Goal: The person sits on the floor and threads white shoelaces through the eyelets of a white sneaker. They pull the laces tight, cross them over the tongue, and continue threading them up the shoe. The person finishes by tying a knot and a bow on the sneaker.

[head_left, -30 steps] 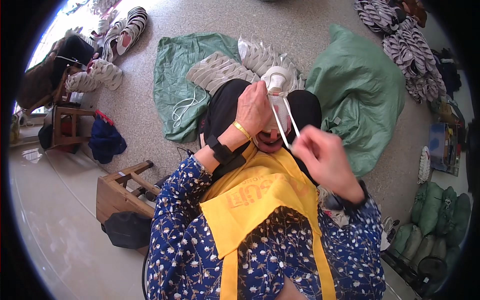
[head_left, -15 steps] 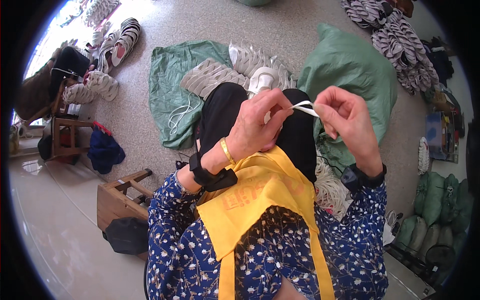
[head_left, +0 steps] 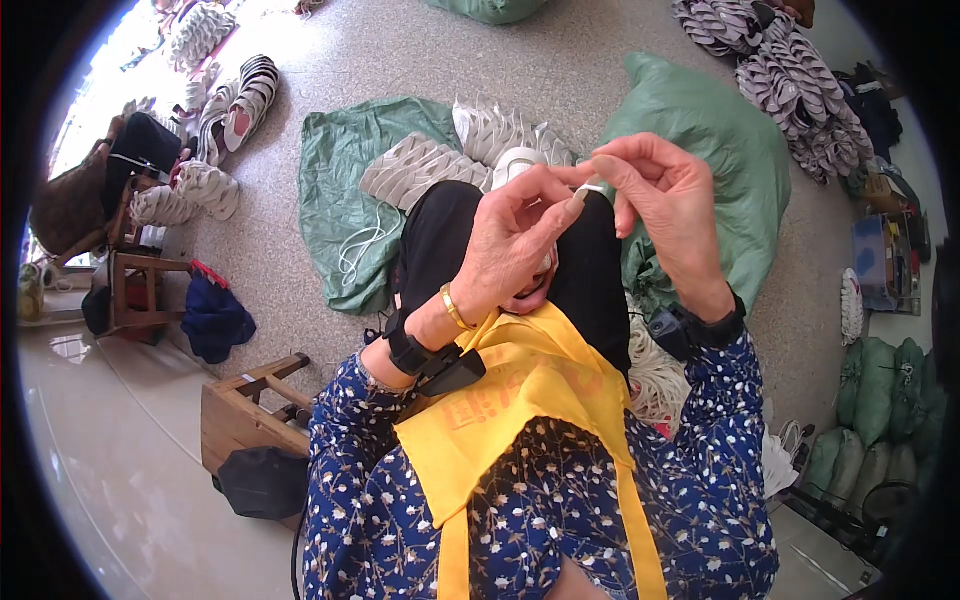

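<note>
A short stretch of white shoelace [head_left: 593,187] spans the fingertips of both hands above my knees. My left hand [head_left: 505,240] is closed in a pinch on it. My right hand [head_left: 665,205] pinches it too, thumb against forefinger, close to the left fingertips. Partly hidden under my left hand, a shoe with a pinkish inside [head_left: 532,300] rests in my lap against the yellow apron [head_left: 515,385]. Just past my knees lie rows of nested white shoe uppers [head_left: 425,172], with a white shoe part [head_left: 515,162] in front of them.
A flat green sack [head_left: 340,200] lies beneath some uppers, a white cord on it. To the right bulges a full green sack [head_left: 715,150]. A bundle of white laces [head_left: 655,370] sits beside my right thigh. Wooden stools [head_left: 250,410] stand at left; more stacked shoes [head_left: 805,100] lie far right.
My right hand has moved left and slightly up, bringing its fingertips close to the left ones. Less of the shoelace shows between them. The whole view has shifted a little.
</note>
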Tool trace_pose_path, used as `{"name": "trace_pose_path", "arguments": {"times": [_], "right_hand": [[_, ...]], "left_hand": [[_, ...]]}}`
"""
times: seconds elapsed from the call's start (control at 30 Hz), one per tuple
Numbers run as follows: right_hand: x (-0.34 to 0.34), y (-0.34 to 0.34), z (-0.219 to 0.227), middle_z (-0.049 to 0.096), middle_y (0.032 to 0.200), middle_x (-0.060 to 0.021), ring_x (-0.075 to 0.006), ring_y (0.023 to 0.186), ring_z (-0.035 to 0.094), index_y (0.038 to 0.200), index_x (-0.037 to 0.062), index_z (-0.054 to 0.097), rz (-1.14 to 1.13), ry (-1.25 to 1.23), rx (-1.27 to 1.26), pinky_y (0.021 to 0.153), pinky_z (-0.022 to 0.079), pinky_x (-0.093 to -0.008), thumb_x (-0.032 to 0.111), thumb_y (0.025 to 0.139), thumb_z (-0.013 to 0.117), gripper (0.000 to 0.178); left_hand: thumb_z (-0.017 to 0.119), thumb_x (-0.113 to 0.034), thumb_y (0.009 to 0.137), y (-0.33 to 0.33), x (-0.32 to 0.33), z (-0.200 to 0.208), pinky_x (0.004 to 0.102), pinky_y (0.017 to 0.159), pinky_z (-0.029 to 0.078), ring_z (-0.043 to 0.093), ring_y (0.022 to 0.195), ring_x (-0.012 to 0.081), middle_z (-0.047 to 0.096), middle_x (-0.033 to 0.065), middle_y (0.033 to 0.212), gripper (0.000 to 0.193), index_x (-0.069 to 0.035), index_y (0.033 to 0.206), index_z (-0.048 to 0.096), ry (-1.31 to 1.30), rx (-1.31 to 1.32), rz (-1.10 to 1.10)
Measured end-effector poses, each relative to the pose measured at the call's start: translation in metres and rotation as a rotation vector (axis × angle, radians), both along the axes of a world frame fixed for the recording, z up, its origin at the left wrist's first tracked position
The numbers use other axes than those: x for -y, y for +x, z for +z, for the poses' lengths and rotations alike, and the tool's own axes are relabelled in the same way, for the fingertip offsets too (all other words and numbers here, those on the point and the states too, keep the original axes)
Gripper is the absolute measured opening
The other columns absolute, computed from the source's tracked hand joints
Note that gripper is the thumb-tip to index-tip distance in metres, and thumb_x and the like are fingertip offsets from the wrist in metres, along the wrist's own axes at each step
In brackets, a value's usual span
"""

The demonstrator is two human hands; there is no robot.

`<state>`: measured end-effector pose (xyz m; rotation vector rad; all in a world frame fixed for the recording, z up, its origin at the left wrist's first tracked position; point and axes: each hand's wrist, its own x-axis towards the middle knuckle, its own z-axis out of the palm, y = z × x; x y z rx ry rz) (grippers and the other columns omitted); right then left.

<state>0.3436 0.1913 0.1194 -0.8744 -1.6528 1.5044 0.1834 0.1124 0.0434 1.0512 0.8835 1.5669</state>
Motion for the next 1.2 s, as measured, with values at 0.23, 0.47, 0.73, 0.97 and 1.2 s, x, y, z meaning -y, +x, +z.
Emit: {"name": "trace_pose_path", "arguments": {"times": [0.23, 0.47, 0.73, 0.97, 1.2], "right_hand": [[0.000, -0.009, -0.006, 0.075, 0.087, -0.0062, -0.0039, 0.055, 0.059, 0.103, -0.0022, 0.074, -0.046, -0.065, -0.018, 0.047, 0.046, -0.0183, 0.021, 0.099, 0.071, 0.024], [0.006, -0.001, -0.023, 0.072, 0.080, -0.0014, -0.0029, 0.060, 0.060, 0.107, -0.0019, 0.075, -0.029, -0.059, 0.078, 0.050, 0.045, -0.0179, 0.017, 0.096, 0.074, 0.022], [-0.001, -0.004, -0.041, 0.073, 0.084, -0.0027, -0.0022, 0.061, 0.058, 0.103, 0.0002, 0.069, 0.002, 0.002, 0.040, 0.049, 0.042, -0.0178, 0.017, 0.099, 0.070, 0.017], [0.003, -0.001, -0.026, 0.073, 0.088, -0.0056, -0.0039, 0.059, 0.058, 0.100, 0.0033, 0.058, 0.081, 0.037, -0.032, 0.052, 0.046, -0.0191, 0.019, 0.106, 0.059, 0.017], [0.006, -0.012, -0.024, 0.069, 0.079, -0.0013, -0.0043, 0.058, 0.057, 0.099, 0.0045, 0.059, 0.184, 0.111, 0.085, 0.051, 0.046, -0.0203, 0.015, 0.105, 0.060, 0.012]], "left_hand": [[0.068, -0.017, 0.101, -0.007, -0.004, 0.004, 0.0200, 0.069, 0.045, 0.053, 0.075, 0.0022, 0.074, 0.0038, 0.098, 0.015, -0.005, 0.093, 0.066, -0.186, 0.236, -0.091], [0.068, -0.018, 0.101, -0.005, -0.005, -0.004, 0.0190, 0.067, 0.044, 0.054, 0.073, 0.0020, 0.073, 0.0039, 0.094, 0.015, -0.006, 0.092, 0.064, -0.202, 0.292, -0.133], [0.078, -0.016, 0.088, -0.006, -0.011, -0.016, 0.0301, 0.075, 0.050, 0.063, 0.085, 0.0168, 0.070, 0.0052, 0.093, 0.023, -0.004, 0.100, 0.063, -0.026, -0.221, 0.021], [0.084, -0.016, 0.072, -0.045, -0.024, -0.076, 0.0416, 0.091, 0.046, 0.054, 0.103, 0.0326, 0.065, 0.0067, 0.108, 0.043, -0.009, 0.108, 0.060, 0.116, -0.952, 0.114], [0.085, -0.031, 0.072, -0.031, -0.041, -0.113, 0.0452, 0.090, 0.042, 0.053, 0.104, 0.0334, 0.063, 0.0058, 0.110, 0.049, -0.011, 0.109, 0.059, 0.105, -1.094, 0.236]]}}
